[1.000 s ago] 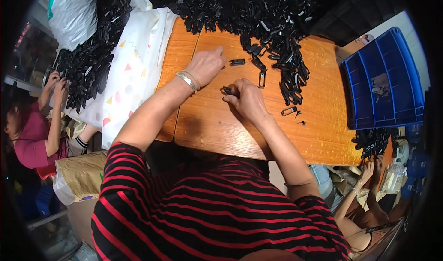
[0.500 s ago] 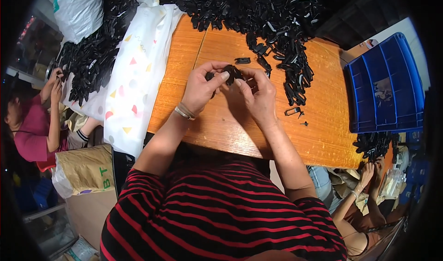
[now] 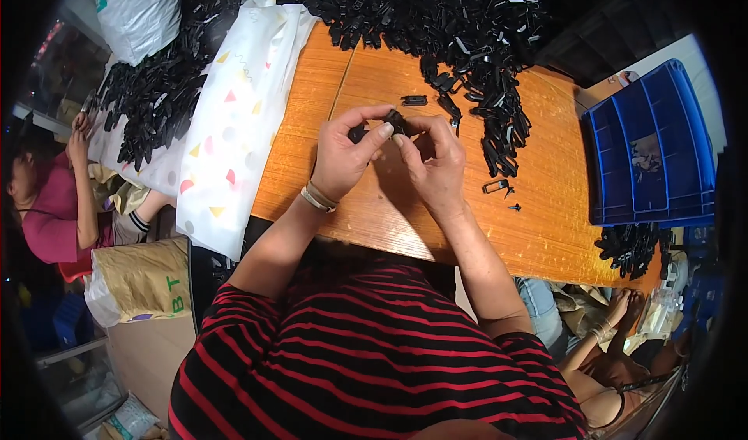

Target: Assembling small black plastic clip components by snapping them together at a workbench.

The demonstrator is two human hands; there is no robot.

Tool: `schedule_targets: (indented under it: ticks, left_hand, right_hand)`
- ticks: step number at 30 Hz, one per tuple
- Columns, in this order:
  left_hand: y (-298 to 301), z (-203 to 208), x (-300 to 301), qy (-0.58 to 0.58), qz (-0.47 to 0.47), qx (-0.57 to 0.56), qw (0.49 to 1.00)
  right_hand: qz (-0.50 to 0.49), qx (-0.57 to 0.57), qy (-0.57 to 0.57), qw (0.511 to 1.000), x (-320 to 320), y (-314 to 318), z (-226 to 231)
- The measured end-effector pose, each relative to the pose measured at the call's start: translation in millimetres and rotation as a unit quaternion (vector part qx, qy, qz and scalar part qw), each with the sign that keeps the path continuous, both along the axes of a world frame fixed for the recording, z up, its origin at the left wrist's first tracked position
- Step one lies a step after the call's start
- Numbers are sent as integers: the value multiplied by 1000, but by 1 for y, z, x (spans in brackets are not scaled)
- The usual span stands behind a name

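Both my hands meet over the middle of the wooden table [image 3: 351,214], pinching a small black plastic part [image 3: 395,119] between them. My left hand [image 3: 349,146] grips it with thumb and forefinger, and a further dark piece shows inside its curled fingers. From the other side, my right hand [image 3: 436,153] closes thumb and fingers on the same part, hiding much of it. Just beyond my fingers lies a loose black clip-like part [image 3: 414,100]. To the right of my right hand are a black frame-shaped piece [image 3: 495,186] and a tiny black piece [image 3: 515,207].
A big heap of black parts [image 3: 389,12] covers the far side, trailing down the right. White patterned sheeting [image 3: 226,136] drapes the left edge. A blue crate [image 3: 650,144] stands at right. One co-worker [image 3: 54,206] sits left; another's hands [image 3: 623,308] show lower right.
The black part between my fingers has turned and now shows less. My hands stay nearly in place. The left co-worker's hands have shifted, and the right co-worker's hands have dropped lower.
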State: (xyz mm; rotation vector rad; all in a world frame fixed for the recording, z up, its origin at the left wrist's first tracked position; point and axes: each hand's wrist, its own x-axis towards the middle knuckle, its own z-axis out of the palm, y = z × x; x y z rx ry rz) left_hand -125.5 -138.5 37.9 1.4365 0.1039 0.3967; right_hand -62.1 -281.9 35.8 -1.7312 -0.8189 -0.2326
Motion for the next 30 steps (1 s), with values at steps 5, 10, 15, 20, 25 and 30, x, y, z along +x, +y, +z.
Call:
schedule_targets:
  ticks: [5,10,15,20,25,30]
  left_hand:
    - [-10,2,-4,-50,10,72,996]
    - [-18,4,-9,-96,64,84,990]
    - [-17,21,-23,-23,-55,-103,993]
    - [-12,42,-42,-46,-86,-56,994]
    - [-5,32,-52,-2,-49,-94,994]
    - [-10,27,-59,-52,-23,15,998]
  right_hand:
    - [-35,5,-144,989,-4,2,-4]
    - [-16,27,0,999,-17,2,-2]
    - [102,20,-55,993,-16,2,-16]
    - [199,93,-26,975,-37,8,1]
    - [183,81,14,980,-48,19,-9]
    - [199,93,51,974,-47,12,-9]
